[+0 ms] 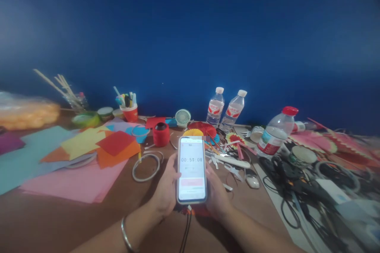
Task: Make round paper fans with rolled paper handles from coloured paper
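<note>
Between my two hands a lit smartphone is held upright, its screen showing a timer-like row of digits. My left hand grips its left edge, thumb along the side, with a silver bangle on that wrist. On the other edge my right hand is closed around the phone; most of its fingers are hidden behind. A cable with a white plug hangs at the phone's lower end. Just behind the phone lie a yellow paper fan and a red paper fan.
Coloured paper sheets cover the left of the brown table. Behind stand a red cup of pens, a red cylinder, a small fan and two water bottles. To the right are a red-capped bottle and tangled black cables.
</note>
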`<state>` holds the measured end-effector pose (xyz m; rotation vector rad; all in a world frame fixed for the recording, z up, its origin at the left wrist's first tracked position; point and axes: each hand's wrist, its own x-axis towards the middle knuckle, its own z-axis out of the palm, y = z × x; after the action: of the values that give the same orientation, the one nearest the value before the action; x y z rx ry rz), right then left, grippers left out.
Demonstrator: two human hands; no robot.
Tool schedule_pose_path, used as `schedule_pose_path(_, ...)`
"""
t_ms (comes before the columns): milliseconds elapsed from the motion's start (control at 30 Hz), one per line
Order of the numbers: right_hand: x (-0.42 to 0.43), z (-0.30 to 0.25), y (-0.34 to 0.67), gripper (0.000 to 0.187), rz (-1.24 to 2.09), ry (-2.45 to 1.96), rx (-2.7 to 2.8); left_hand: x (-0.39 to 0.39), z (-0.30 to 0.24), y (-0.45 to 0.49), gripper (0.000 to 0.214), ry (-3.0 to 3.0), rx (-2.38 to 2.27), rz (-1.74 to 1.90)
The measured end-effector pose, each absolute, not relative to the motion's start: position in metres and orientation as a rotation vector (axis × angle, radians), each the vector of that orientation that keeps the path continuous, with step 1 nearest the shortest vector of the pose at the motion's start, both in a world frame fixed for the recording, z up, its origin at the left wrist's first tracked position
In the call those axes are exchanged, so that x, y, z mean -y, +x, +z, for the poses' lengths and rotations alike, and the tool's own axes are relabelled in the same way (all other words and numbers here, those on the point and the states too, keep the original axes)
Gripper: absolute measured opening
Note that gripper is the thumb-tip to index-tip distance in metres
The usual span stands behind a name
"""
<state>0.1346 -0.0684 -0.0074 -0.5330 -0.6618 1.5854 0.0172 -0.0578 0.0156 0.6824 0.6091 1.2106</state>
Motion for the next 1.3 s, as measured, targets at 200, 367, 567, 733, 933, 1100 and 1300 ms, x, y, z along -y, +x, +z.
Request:
schedule_pose_path(200,0.065,-0.015,0.139,0.049,1.632,-0.535,0.698,0.053,0.013,0.016,0.062,0.663,-0.614,1.193)
schedule_pose_path(367,0.065,-0.013,0.14,0.057,1.624,-0.503,0.754,0.053,0.013,0.016,0.064,0.682,-0.611,1.206)
schedule_pose_path(567,0.068,-0.009,0.142,0.066,1.595,-0.521,0.809,0.054,0.014,0.015,0.064,0.694,-0.606,1.217)
schedule_pose_path(733,0.069,-0.009,0.143,0.07,1.583,-0.539,0.86,0.055,0.013,0.015,0.063,0.712,-0.571,1.23)
schedule_pose_path(933,0.068,-0.012,0.144,0.071,1.529,-0.687,0.921,0.056,0.014,0.015,0.061,0.715,-0.534,1.23)
schedule_pose_path(1100,0.069,-0.015,0.142,0.055,1.415,-0.631,0.988,0.057,0.018,0.015,0.064,0.708,-0.602,1.215)
schedule_pose_path(1300,0.074,-0.007,0.15,0.058,0.769,-0.95,1.342,0.06,0.02,0.015,0.065,0.735,-0.607,1.19)
